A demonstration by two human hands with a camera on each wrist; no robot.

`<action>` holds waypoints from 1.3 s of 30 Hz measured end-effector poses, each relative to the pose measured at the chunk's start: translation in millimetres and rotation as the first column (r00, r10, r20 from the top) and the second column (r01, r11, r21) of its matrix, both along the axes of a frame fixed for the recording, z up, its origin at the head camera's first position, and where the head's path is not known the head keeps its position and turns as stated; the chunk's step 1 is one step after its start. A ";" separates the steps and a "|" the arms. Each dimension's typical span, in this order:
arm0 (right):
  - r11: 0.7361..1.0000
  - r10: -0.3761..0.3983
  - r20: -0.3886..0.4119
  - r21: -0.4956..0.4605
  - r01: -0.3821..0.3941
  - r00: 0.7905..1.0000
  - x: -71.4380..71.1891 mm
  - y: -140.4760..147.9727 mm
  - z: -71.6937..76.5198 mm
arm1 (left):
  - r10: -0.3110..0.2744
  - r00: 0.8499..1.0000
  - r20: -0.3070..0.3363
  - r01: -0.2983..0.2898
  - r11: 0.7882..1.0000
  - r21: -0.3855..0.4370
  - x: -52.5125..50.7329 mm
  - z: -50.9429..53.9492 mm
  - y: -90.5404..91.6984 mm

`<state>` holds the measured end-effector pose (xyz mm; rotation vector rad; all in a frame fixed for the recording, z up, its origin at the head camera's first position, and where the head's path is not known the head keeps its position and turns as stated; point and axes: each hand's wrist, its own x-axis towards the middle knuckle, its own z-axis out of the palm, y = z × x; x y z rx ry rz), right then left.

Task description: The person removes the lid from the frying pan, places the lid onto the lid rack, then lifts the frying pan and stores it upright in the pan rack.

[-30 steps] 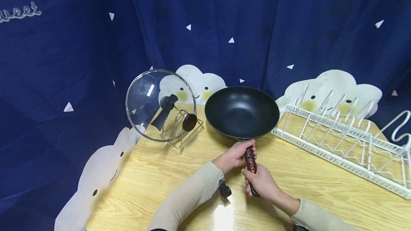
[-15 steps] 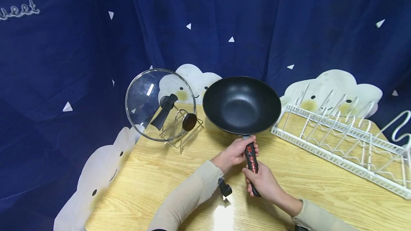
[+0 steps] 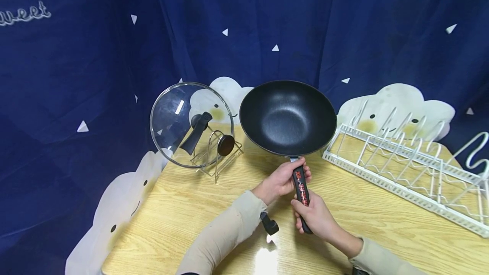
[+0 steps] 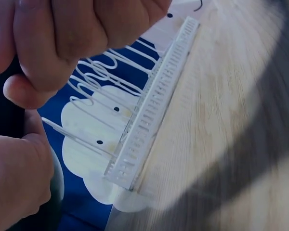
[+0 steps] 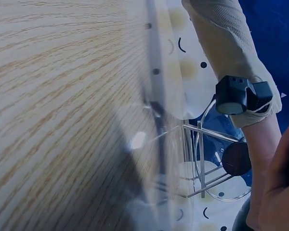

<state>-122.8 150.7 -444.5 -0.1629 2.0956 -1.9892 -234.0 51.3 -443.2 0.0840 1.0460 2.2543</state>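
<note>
A black wok (image 3: 287,118) is held up over the table by its long black handle (image 3: 300,183), which carries red lettering. My left hand (image 3: 282,179) grips the handle close to the pan. Lower down, near the handle's end, my right hand (image 3: 315,215) wraps round it with the thumb on the near side. The wok's inside tilts toward me. In the left wrist view, fingers (image 4: 62,38) curl round the dark handle, and the wok is mostly cut off at the lower left.
Left of the wok, a glass lid (image 3: 172,122) with a black handle leans upright in a wire stand (image 3: 215,160) with a dark round knob. A white wire rack (image 3: 401,181) lies at the right on the wooden table (image 3: 175,215). A blue curtain (image 3: 248,12) hangs behind.
Both hands have raised the wok, and its pan stands higher and looks slightly larger. Their grip on the handle stays the same. The lid and rack have not moved.
</note>
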 end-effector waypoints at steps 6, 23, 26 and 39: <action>0.999 0.008 -0.011 -0.054 -0.009 1.000 2.0 1.4 1.6 | -0.016 0.999 0.043 0.012 0.995 0.098 5.6 11.6 0.3; 0.982 0.096 -0.101 -0.152 -0.110 0.990 7.7 10.2 -0.6 | -0.109 0.991 -0.082 0.129 0.940 0.315 19.2 23.3 -3.8; 0.985 0.096 -0.124 -0.128 -0.112 0.988 6.5 10.0 1.3 | -0.033 0.993 -0.114 0.062 0.965 0.256 20.9 25.9 -1.7; 0.997 0.078 -0.100 -0.005 -0.079 0.992 2.9 7.8 10.3 | 0.087 0.973 -0.214 -0.065 0.992 0.107 17.5 27.5 3.2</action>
